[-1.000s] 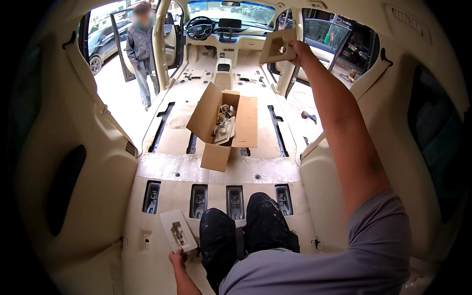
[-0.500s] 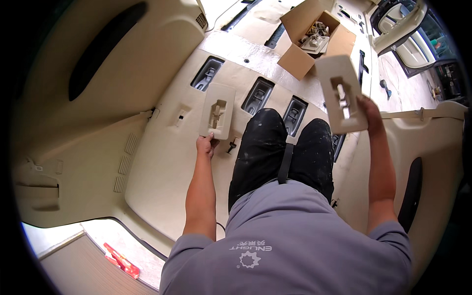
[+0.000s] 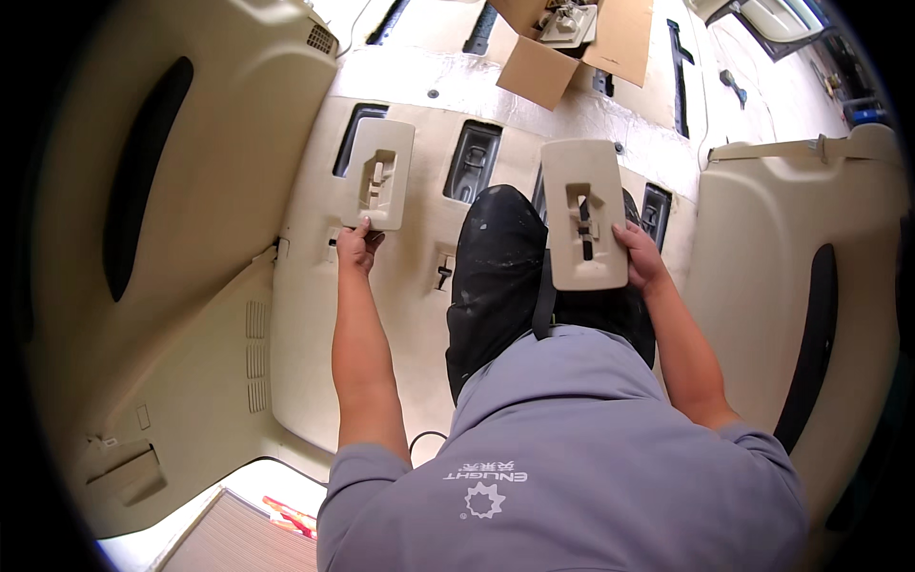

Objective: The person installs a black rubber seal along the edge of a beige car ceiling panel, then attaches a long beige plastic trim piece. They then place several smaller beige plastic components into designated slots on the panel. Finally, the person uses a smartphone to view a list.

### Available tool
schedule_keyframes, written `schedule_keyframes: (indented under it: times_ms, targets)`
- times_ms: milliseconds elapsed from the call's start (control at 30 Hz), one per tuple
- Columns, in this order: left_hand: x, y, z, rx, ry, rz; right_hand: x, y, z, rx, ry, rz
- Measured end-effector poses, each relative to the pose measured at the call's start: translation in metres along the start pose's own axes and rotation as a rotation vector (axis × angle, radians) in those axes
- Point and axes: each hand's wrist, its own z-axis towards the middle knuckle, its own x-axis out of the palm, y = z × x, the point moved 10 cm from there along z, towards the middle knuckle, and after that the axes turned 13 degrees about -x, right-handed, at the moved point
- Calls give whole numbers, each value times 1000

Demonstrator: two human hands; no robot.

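Observation:
I kneel on the beige floor panel (image 3: 315, 315) inside a stripped vehicle body. My left hand (image 3: 357, 246) grips the lower edge of a beige plastic trim cover (image 3: 379, 176) with a slot in its middle, held over the panel's left cutout. My right hand (image 3: 640, 259) holds a second, similar beige trim cover (image 3: 583, 214) by its right side, above my right knee. A dark strap shows through that cover's slot.
An open cardboard box (image 3: 562, 52) with parts stands ahead on the floor. Dark rectangular cutouts (image 3: 474, 160) line the panel in front of my knees. Curved beige side walls (image 3: 143, 191) rise left and right. A red-and-yellow item (image 3: 286, 515) lies outside, bottom left.
My right hand came down from the far pillar with its cover to just above my knee. My left hand carried its cover forward over the left cutout. My view tilted downward.

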Motion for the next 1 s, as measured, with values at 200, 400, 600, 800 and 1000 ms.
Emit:
schedule_keyframes:
  times_ms: [200,400,600,800,1000]
  targets:
    - [50,39,-24,-8,132,-97,40,-1,32,-68,9,188]
    - [91,67,-61,6,200,-171,28,12,26,-104,27,233]
    - [171,52,-92,59,353,-128,-15,33,1,-203,-96,304]
    - [260,68,-126,38,427,-116,-120,91,-31,-400,-181,219]
    - [287,103,-119,46,418,42,-276,127,-73,-418,-417,167]
